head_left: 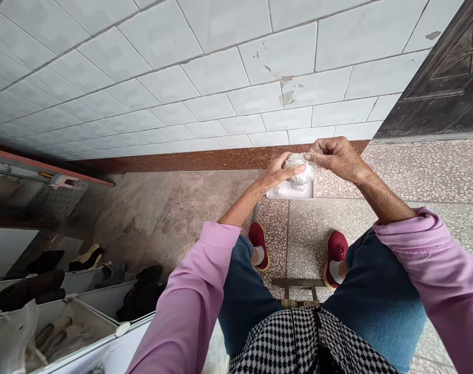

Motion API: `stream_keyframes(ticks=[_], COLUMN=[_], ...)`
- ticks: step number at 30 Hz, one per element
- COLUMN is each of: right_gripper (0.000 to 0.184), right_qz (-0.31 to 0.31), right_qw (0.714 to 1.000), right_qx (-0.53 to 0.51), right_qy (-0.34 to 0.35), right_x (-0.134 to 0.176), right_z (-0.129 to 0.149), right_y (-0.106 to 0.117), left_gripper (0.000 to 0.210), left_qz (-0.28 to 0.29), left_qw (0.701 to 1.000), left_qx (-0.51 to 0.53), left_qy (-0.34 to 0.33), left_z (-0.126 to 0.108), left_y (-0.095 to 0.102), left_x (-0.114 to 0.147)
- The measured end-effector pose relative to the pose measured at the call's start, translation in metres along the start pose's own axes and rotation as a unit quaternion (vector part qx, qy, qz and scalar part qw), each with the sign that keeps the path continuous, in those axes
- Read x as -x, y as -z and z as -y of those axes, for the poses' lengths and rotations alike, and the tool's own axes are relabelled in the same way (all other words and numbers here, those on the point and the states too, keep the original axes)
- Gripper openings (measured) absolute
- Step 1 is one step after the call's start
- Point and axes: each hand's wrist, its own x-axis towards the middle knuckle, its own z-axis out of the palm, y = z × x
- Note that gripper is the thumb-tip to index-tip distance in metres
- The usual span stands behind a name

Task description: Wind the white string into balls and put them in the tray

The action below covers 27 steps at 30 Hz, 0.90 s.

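Note:
A white, rounded thing with a ruffled, pleated surface (299, 177) is held up over a shallow pale tray (291, 197). My left hand (278, 172) is closed around its left side, the thumb lying across the front. At its upper right edge, my right hand (339, 158) pinches with thumb and forefinger, the other fingers curled in. Whatever sits between those fingertips is too small to make out apart from the white edge. Small white ridged pieces (279, 191) lie in the tray, partly hidden beneath the held thing.
A white tiled wall (216, 78) with a brown base strip rises in front. A dark carved door (450, 88) stands at the right. Shoes fill an open rack (96, 317) at lower left. My red shoes (336, 246) rest on the speckled floor by a stool's bar (298, 283).

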Motion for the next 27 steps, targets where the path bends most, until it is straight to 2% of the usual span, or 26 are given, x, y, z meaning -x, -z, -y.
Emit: stream_keyframes(ticks=[7, 12, 15, 19, 21, 24, 27], right_gripper=[0.064, 0.066, 0.059, 0.042, 0.036, 0.036, 0.033], right_qz=[0.007, -0.002, -0.009, -0.013, -0.015, -0.001, 0.046], right_qw=[1.000, 0.999, 0.998, 0.998, 0.999, 0.996, 0.992], right_qx=[-0.008, -0.045, -0.065, -0.048, -0.004, 0.080, 0.114], right_qy=[0.001, -0.005, -0.018, -0.041, -0.046, -0.034, -0.013], right_x=[-0.001, -0.004, -0.007, -0.010, -0.011, -0.011, -0.008], right_z=[0.000, -0.003, -0.010, -0.025, -0.030, -0.029, -0.020], right_y=[-0.001, 0.002, 0.004, -0.001, -0.006, -0.017, -0.029], left_gripper=[0.066, 0.063, 0.070, 0.081, 0.088, 0.096, 0.091], left_qz=[0.037, 0.046, 0.052, 0.047, 0.032, -0.021, -0.084], left_qw=[0.999, 0.992, 0.981, 0.970, 0.965, 0.960, 0.958], left_qx=[0.003, 0.119, 0.180, 0.236, 0.259, 0.279, 0.273], left_qy=[-0.003, 0.024, 0.045, 0.034, 0.024, -0.003, -0.026], left_z=[-0.006, -0.006, -0.006, -0.007, -0.008, -0.007, -0.002], left_y=[0.000, -0.002, -0.004, -0.005, -0.006, -0.004, 0.004], left_x=[0.002, 0.004, 0.004, 0.002, -0.001, -0.007, -0.014])
